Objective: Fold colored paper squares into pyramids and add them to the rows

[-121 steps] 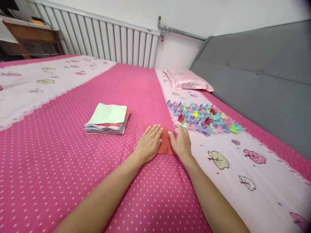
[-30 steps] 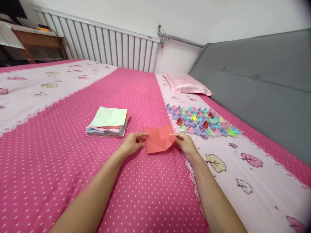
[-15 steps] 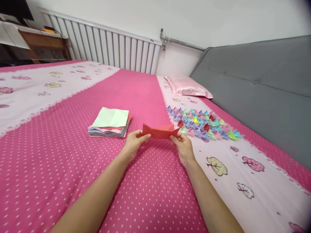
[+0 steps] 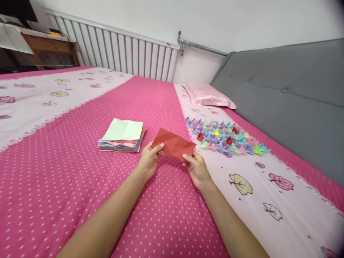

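A creased sheet of red paper (image 4: 174,143), folded into a flat rectangle, is held tilted above the pink dotted bedspread. My left hand (image 4: 150,157) pinches its left end, thumb on top. At the lower right corner my right hand (image 4: 197,166) grips it between thumb and fingers. Left of the hands lies a stack of coloured paper (image 4: 120,145), with a creased pale green sheet (image 4: 123,129) uppermost. To the right, several rows of small folded paper boats (image 4: 225,138) in many colours stand on the white printed band.
A pink pillow (image 4: 208,96) rests against the grey headboard (image 4: 285,82) at the right. A white radiator (image 4: 115,46) and a metal pipe (image 4: 204,46) line the far wall. A wooden desk (image 4: 51,46) with a dark screen stands at the far left.
The red paper was slightly open along its upper edge; now it is flat, its face turned toward me and its right end tilted down. The right hand has moved slightly left and lower.
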Tool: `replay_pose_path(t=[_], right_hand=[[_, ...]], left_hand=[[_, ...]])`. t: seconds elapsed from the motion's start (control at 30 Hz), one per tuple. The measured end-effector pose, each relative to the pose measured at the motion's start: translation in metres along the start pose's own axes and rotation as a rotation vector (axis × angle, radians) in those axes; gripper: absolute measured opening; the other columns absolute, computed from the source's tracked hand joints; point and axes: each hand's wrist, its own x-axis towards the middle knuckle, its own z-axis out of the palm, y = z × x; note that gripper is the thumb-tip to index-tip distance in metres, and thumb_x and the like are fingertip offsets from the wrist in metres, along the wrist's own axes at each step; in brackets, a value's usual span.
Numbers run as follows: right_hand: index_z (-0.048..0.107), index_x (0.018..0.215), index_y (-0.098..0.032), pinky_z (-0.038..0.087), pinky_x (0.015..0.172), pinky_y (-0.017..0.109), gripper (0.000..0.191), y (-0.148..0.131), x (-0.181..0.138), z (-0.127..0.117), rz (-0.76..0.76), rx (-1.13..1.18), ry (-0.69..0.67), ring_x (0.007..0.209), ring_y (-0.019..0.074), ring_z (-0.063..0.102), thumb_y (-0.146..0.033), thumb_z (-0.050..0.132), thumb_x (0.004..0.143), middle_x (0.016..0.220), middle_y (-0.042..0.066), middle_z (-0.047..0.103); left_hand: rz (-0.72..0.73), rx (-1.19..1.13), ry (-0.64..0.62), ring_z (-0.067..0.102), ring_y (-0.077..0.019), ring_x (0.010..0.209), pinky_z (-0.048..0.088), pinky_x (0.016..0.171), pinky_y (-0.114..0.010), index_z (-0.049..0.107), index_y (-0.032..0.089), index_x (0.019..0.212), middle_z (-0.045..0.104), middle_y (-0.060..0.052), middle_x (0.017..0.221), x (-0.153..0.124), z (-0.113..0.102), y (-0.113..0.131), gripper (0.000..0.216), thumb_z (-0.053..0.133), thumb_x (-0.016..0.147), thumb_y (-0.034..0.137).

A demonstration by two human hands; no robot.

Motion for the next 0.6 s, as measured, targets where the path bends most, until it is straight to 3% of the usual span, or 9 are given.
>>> replay_pose_path(t=[0.1,0.23,0.4,0.6], right_hand=[[0.061,0.086,-0.020,0.041,0.049,0.018,0.029,0.002,-0.001,0.002,0.072,0.045,0.009,0.058,0.0085,0.057,-0.023,0.073,0.060,0.078,-0.003,0.067],[0.063,0.090,-0.019,0.044,0.051,0.020,0.031,0.005,-0.006,0.005,0.082,-0.055,-0.070,0.064,0.0117,0.060,-0.026,0.073,0.062,0.084,0.001,0.069],[0.065,0.091,-0.019,0.048,0.081,0.032,0.027,0.005,-0.011,0.008,-0.082,-0.171,-0.197,0.088,0.0184,0.063,-0.027,0.071,0.066,0.098,0.004,0.069],[0.061,0.091,-0.021,0.049,0.078,0.030,0.029,0.000,-0.008,0.005,-0.203,-0.198,-0.088,0.083,0.0168,0.063,-0.027,0.073,0.066,0.092,0.002,0.068]], left_hand=[[-0.039,-0.046,-0.090,0.062,-0.0116,0.080,0.047,0.074,-0.021,0.064,0.013,0.083,0.069,-0.004,0.088,-0.006,0.006,-0.005,0.021,0.071,0.067,0.023],[-0.056,-0.090,-0.142,0.063,-0.0162,0.090,0.046,0.086,-0.028,0.065,0.012,0.093,0.070,-0.007,0.095,-0.009,0.012,-0.011,0.025,0.066,0.074,0.028],[-0.096,-0.108,-0.112,0.064,-0.0165,0.090,0.048,0.085,-0.029,0.064,0.014,0.098,0.070,-0.007,0.097,-0.007,0.010,-0.009,0.024,0.064,0.076,0.025],[-0.118,-0.002,-0.148,0.065,-0.0150,0.076,0.050,0.073,-0.026,0.066,0.013,0.090,0.071,-0.006,0.089,-0.008,0.007,-0.007,0.023,0.066,0.074,0.029]])
